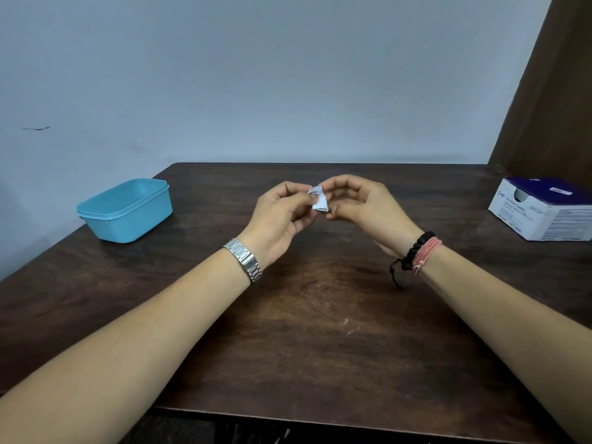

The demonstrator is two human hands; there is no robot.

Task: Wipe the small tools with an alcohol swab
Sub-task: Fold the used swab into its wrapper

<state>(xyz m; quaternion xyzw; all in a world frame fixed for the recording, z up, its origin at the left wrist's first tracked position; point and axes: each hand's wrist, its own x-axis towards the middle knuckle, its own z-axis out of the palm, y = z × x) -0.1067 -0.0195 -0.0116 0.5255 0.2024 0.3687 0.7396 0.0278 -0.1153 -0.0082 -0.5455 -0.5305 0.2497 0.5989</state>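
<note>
A small white alcohol swab packet [318,200] with dark print is held above the middle of the dark wooden table [320,315]. My left hand [282,216] pinches its left edge with thumb and forefinger. My right hand [358,203] pinches its right side, fingers curled around it. The packet looks crumpled between the two hands. No small tools are visible on the table top.
A light blue plastic tub [125,209] sits at the table's far left corner; its inside is hidden. A white and dark blue box of swabs [544,209] stands at the far right edge. A grey wall lies behind, with a brown curtain at the right.
</note>
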